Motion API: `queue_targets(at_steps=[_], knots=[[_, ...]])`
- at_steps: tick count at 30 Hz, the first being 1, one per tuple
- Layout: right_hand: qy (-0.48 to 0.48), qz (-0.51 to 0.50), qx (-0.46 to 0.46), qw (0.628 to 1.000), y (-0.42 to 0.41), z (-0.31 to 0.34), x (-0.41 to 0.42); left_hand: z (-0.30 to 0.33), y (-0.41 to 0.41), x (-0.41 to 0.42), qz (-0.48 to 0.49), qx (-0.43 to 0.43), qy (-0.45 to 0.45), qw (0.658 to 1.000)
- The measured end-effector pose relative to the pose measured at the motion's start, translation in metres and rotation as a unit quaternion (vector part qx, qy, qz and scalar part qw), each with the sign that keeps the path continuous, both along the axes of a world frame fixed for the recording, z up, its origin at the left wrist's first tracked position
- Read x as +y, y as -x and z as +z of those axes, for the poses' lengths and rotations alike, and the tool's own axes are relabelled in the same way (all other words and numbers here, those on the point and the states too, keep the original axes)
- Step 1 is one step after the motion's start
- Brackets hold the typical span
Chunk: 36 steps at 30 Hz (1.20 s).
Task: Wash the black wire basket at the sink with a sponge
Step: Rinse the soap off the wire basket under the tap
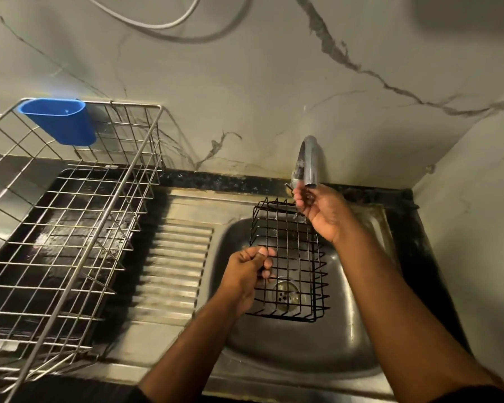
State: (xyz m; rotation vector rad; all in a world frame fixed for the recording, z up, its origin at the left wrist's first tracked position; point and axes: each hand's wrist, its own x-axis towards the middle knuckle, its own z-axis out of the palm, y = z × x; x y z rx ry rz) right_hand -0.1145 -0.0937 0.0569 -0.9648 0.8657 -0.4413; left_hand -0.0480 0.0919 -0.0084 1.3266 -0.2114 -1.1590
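Water seems to be the reason we hold the black wire basket tilted over the sink bowl, directly below the tap: our left hand curls round its near-left rim wires to steady it, while our right hand, fingers loosely bent and holding nothing, reaches up under the spout, we judge to wet or rinse. We count one black basket, one tap, one steel rack left of the sink with one blue cup, and no sponge in sight.

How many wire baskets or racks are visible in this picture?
2. The black wire basket is held over the sink by the left hand. The large metal dish rack stands left of the sink.
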Motion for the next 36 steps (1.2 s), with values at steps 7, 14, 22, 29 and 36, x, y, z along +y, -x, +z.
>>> queue_targets(at_steps=[7,14,22,29,36], knots=[[0.092,-0.007,0.027,0.995,0.013,-0.007,-0.004,0.002,-0.007,-0.007,-0.015,-0.007,-0.010,1.000],[0.226,0.047,0.081,0.969,0.014,-0.004,-0.004,0.013,-0.004,-0.022,-0.069,-0.025,-0.001,0.997],[0.622,0.230,0.226,0.714,0.033,-0.016,0.024,0.021,-0.001,-0.031,-0.083,-0.033,0.020,0.996],[0.603,0.199,0.411,0.654,0.040,-0.034,-0.012,0.025,0.010,-0.021,-0.090,-0.045,0.024,0.995],[0.655,0.204,0.317,0.655,0.021,-0.038,0.002,0.029,-0.001,-0.013,-0.064,-0.063,0.021,0.996]])
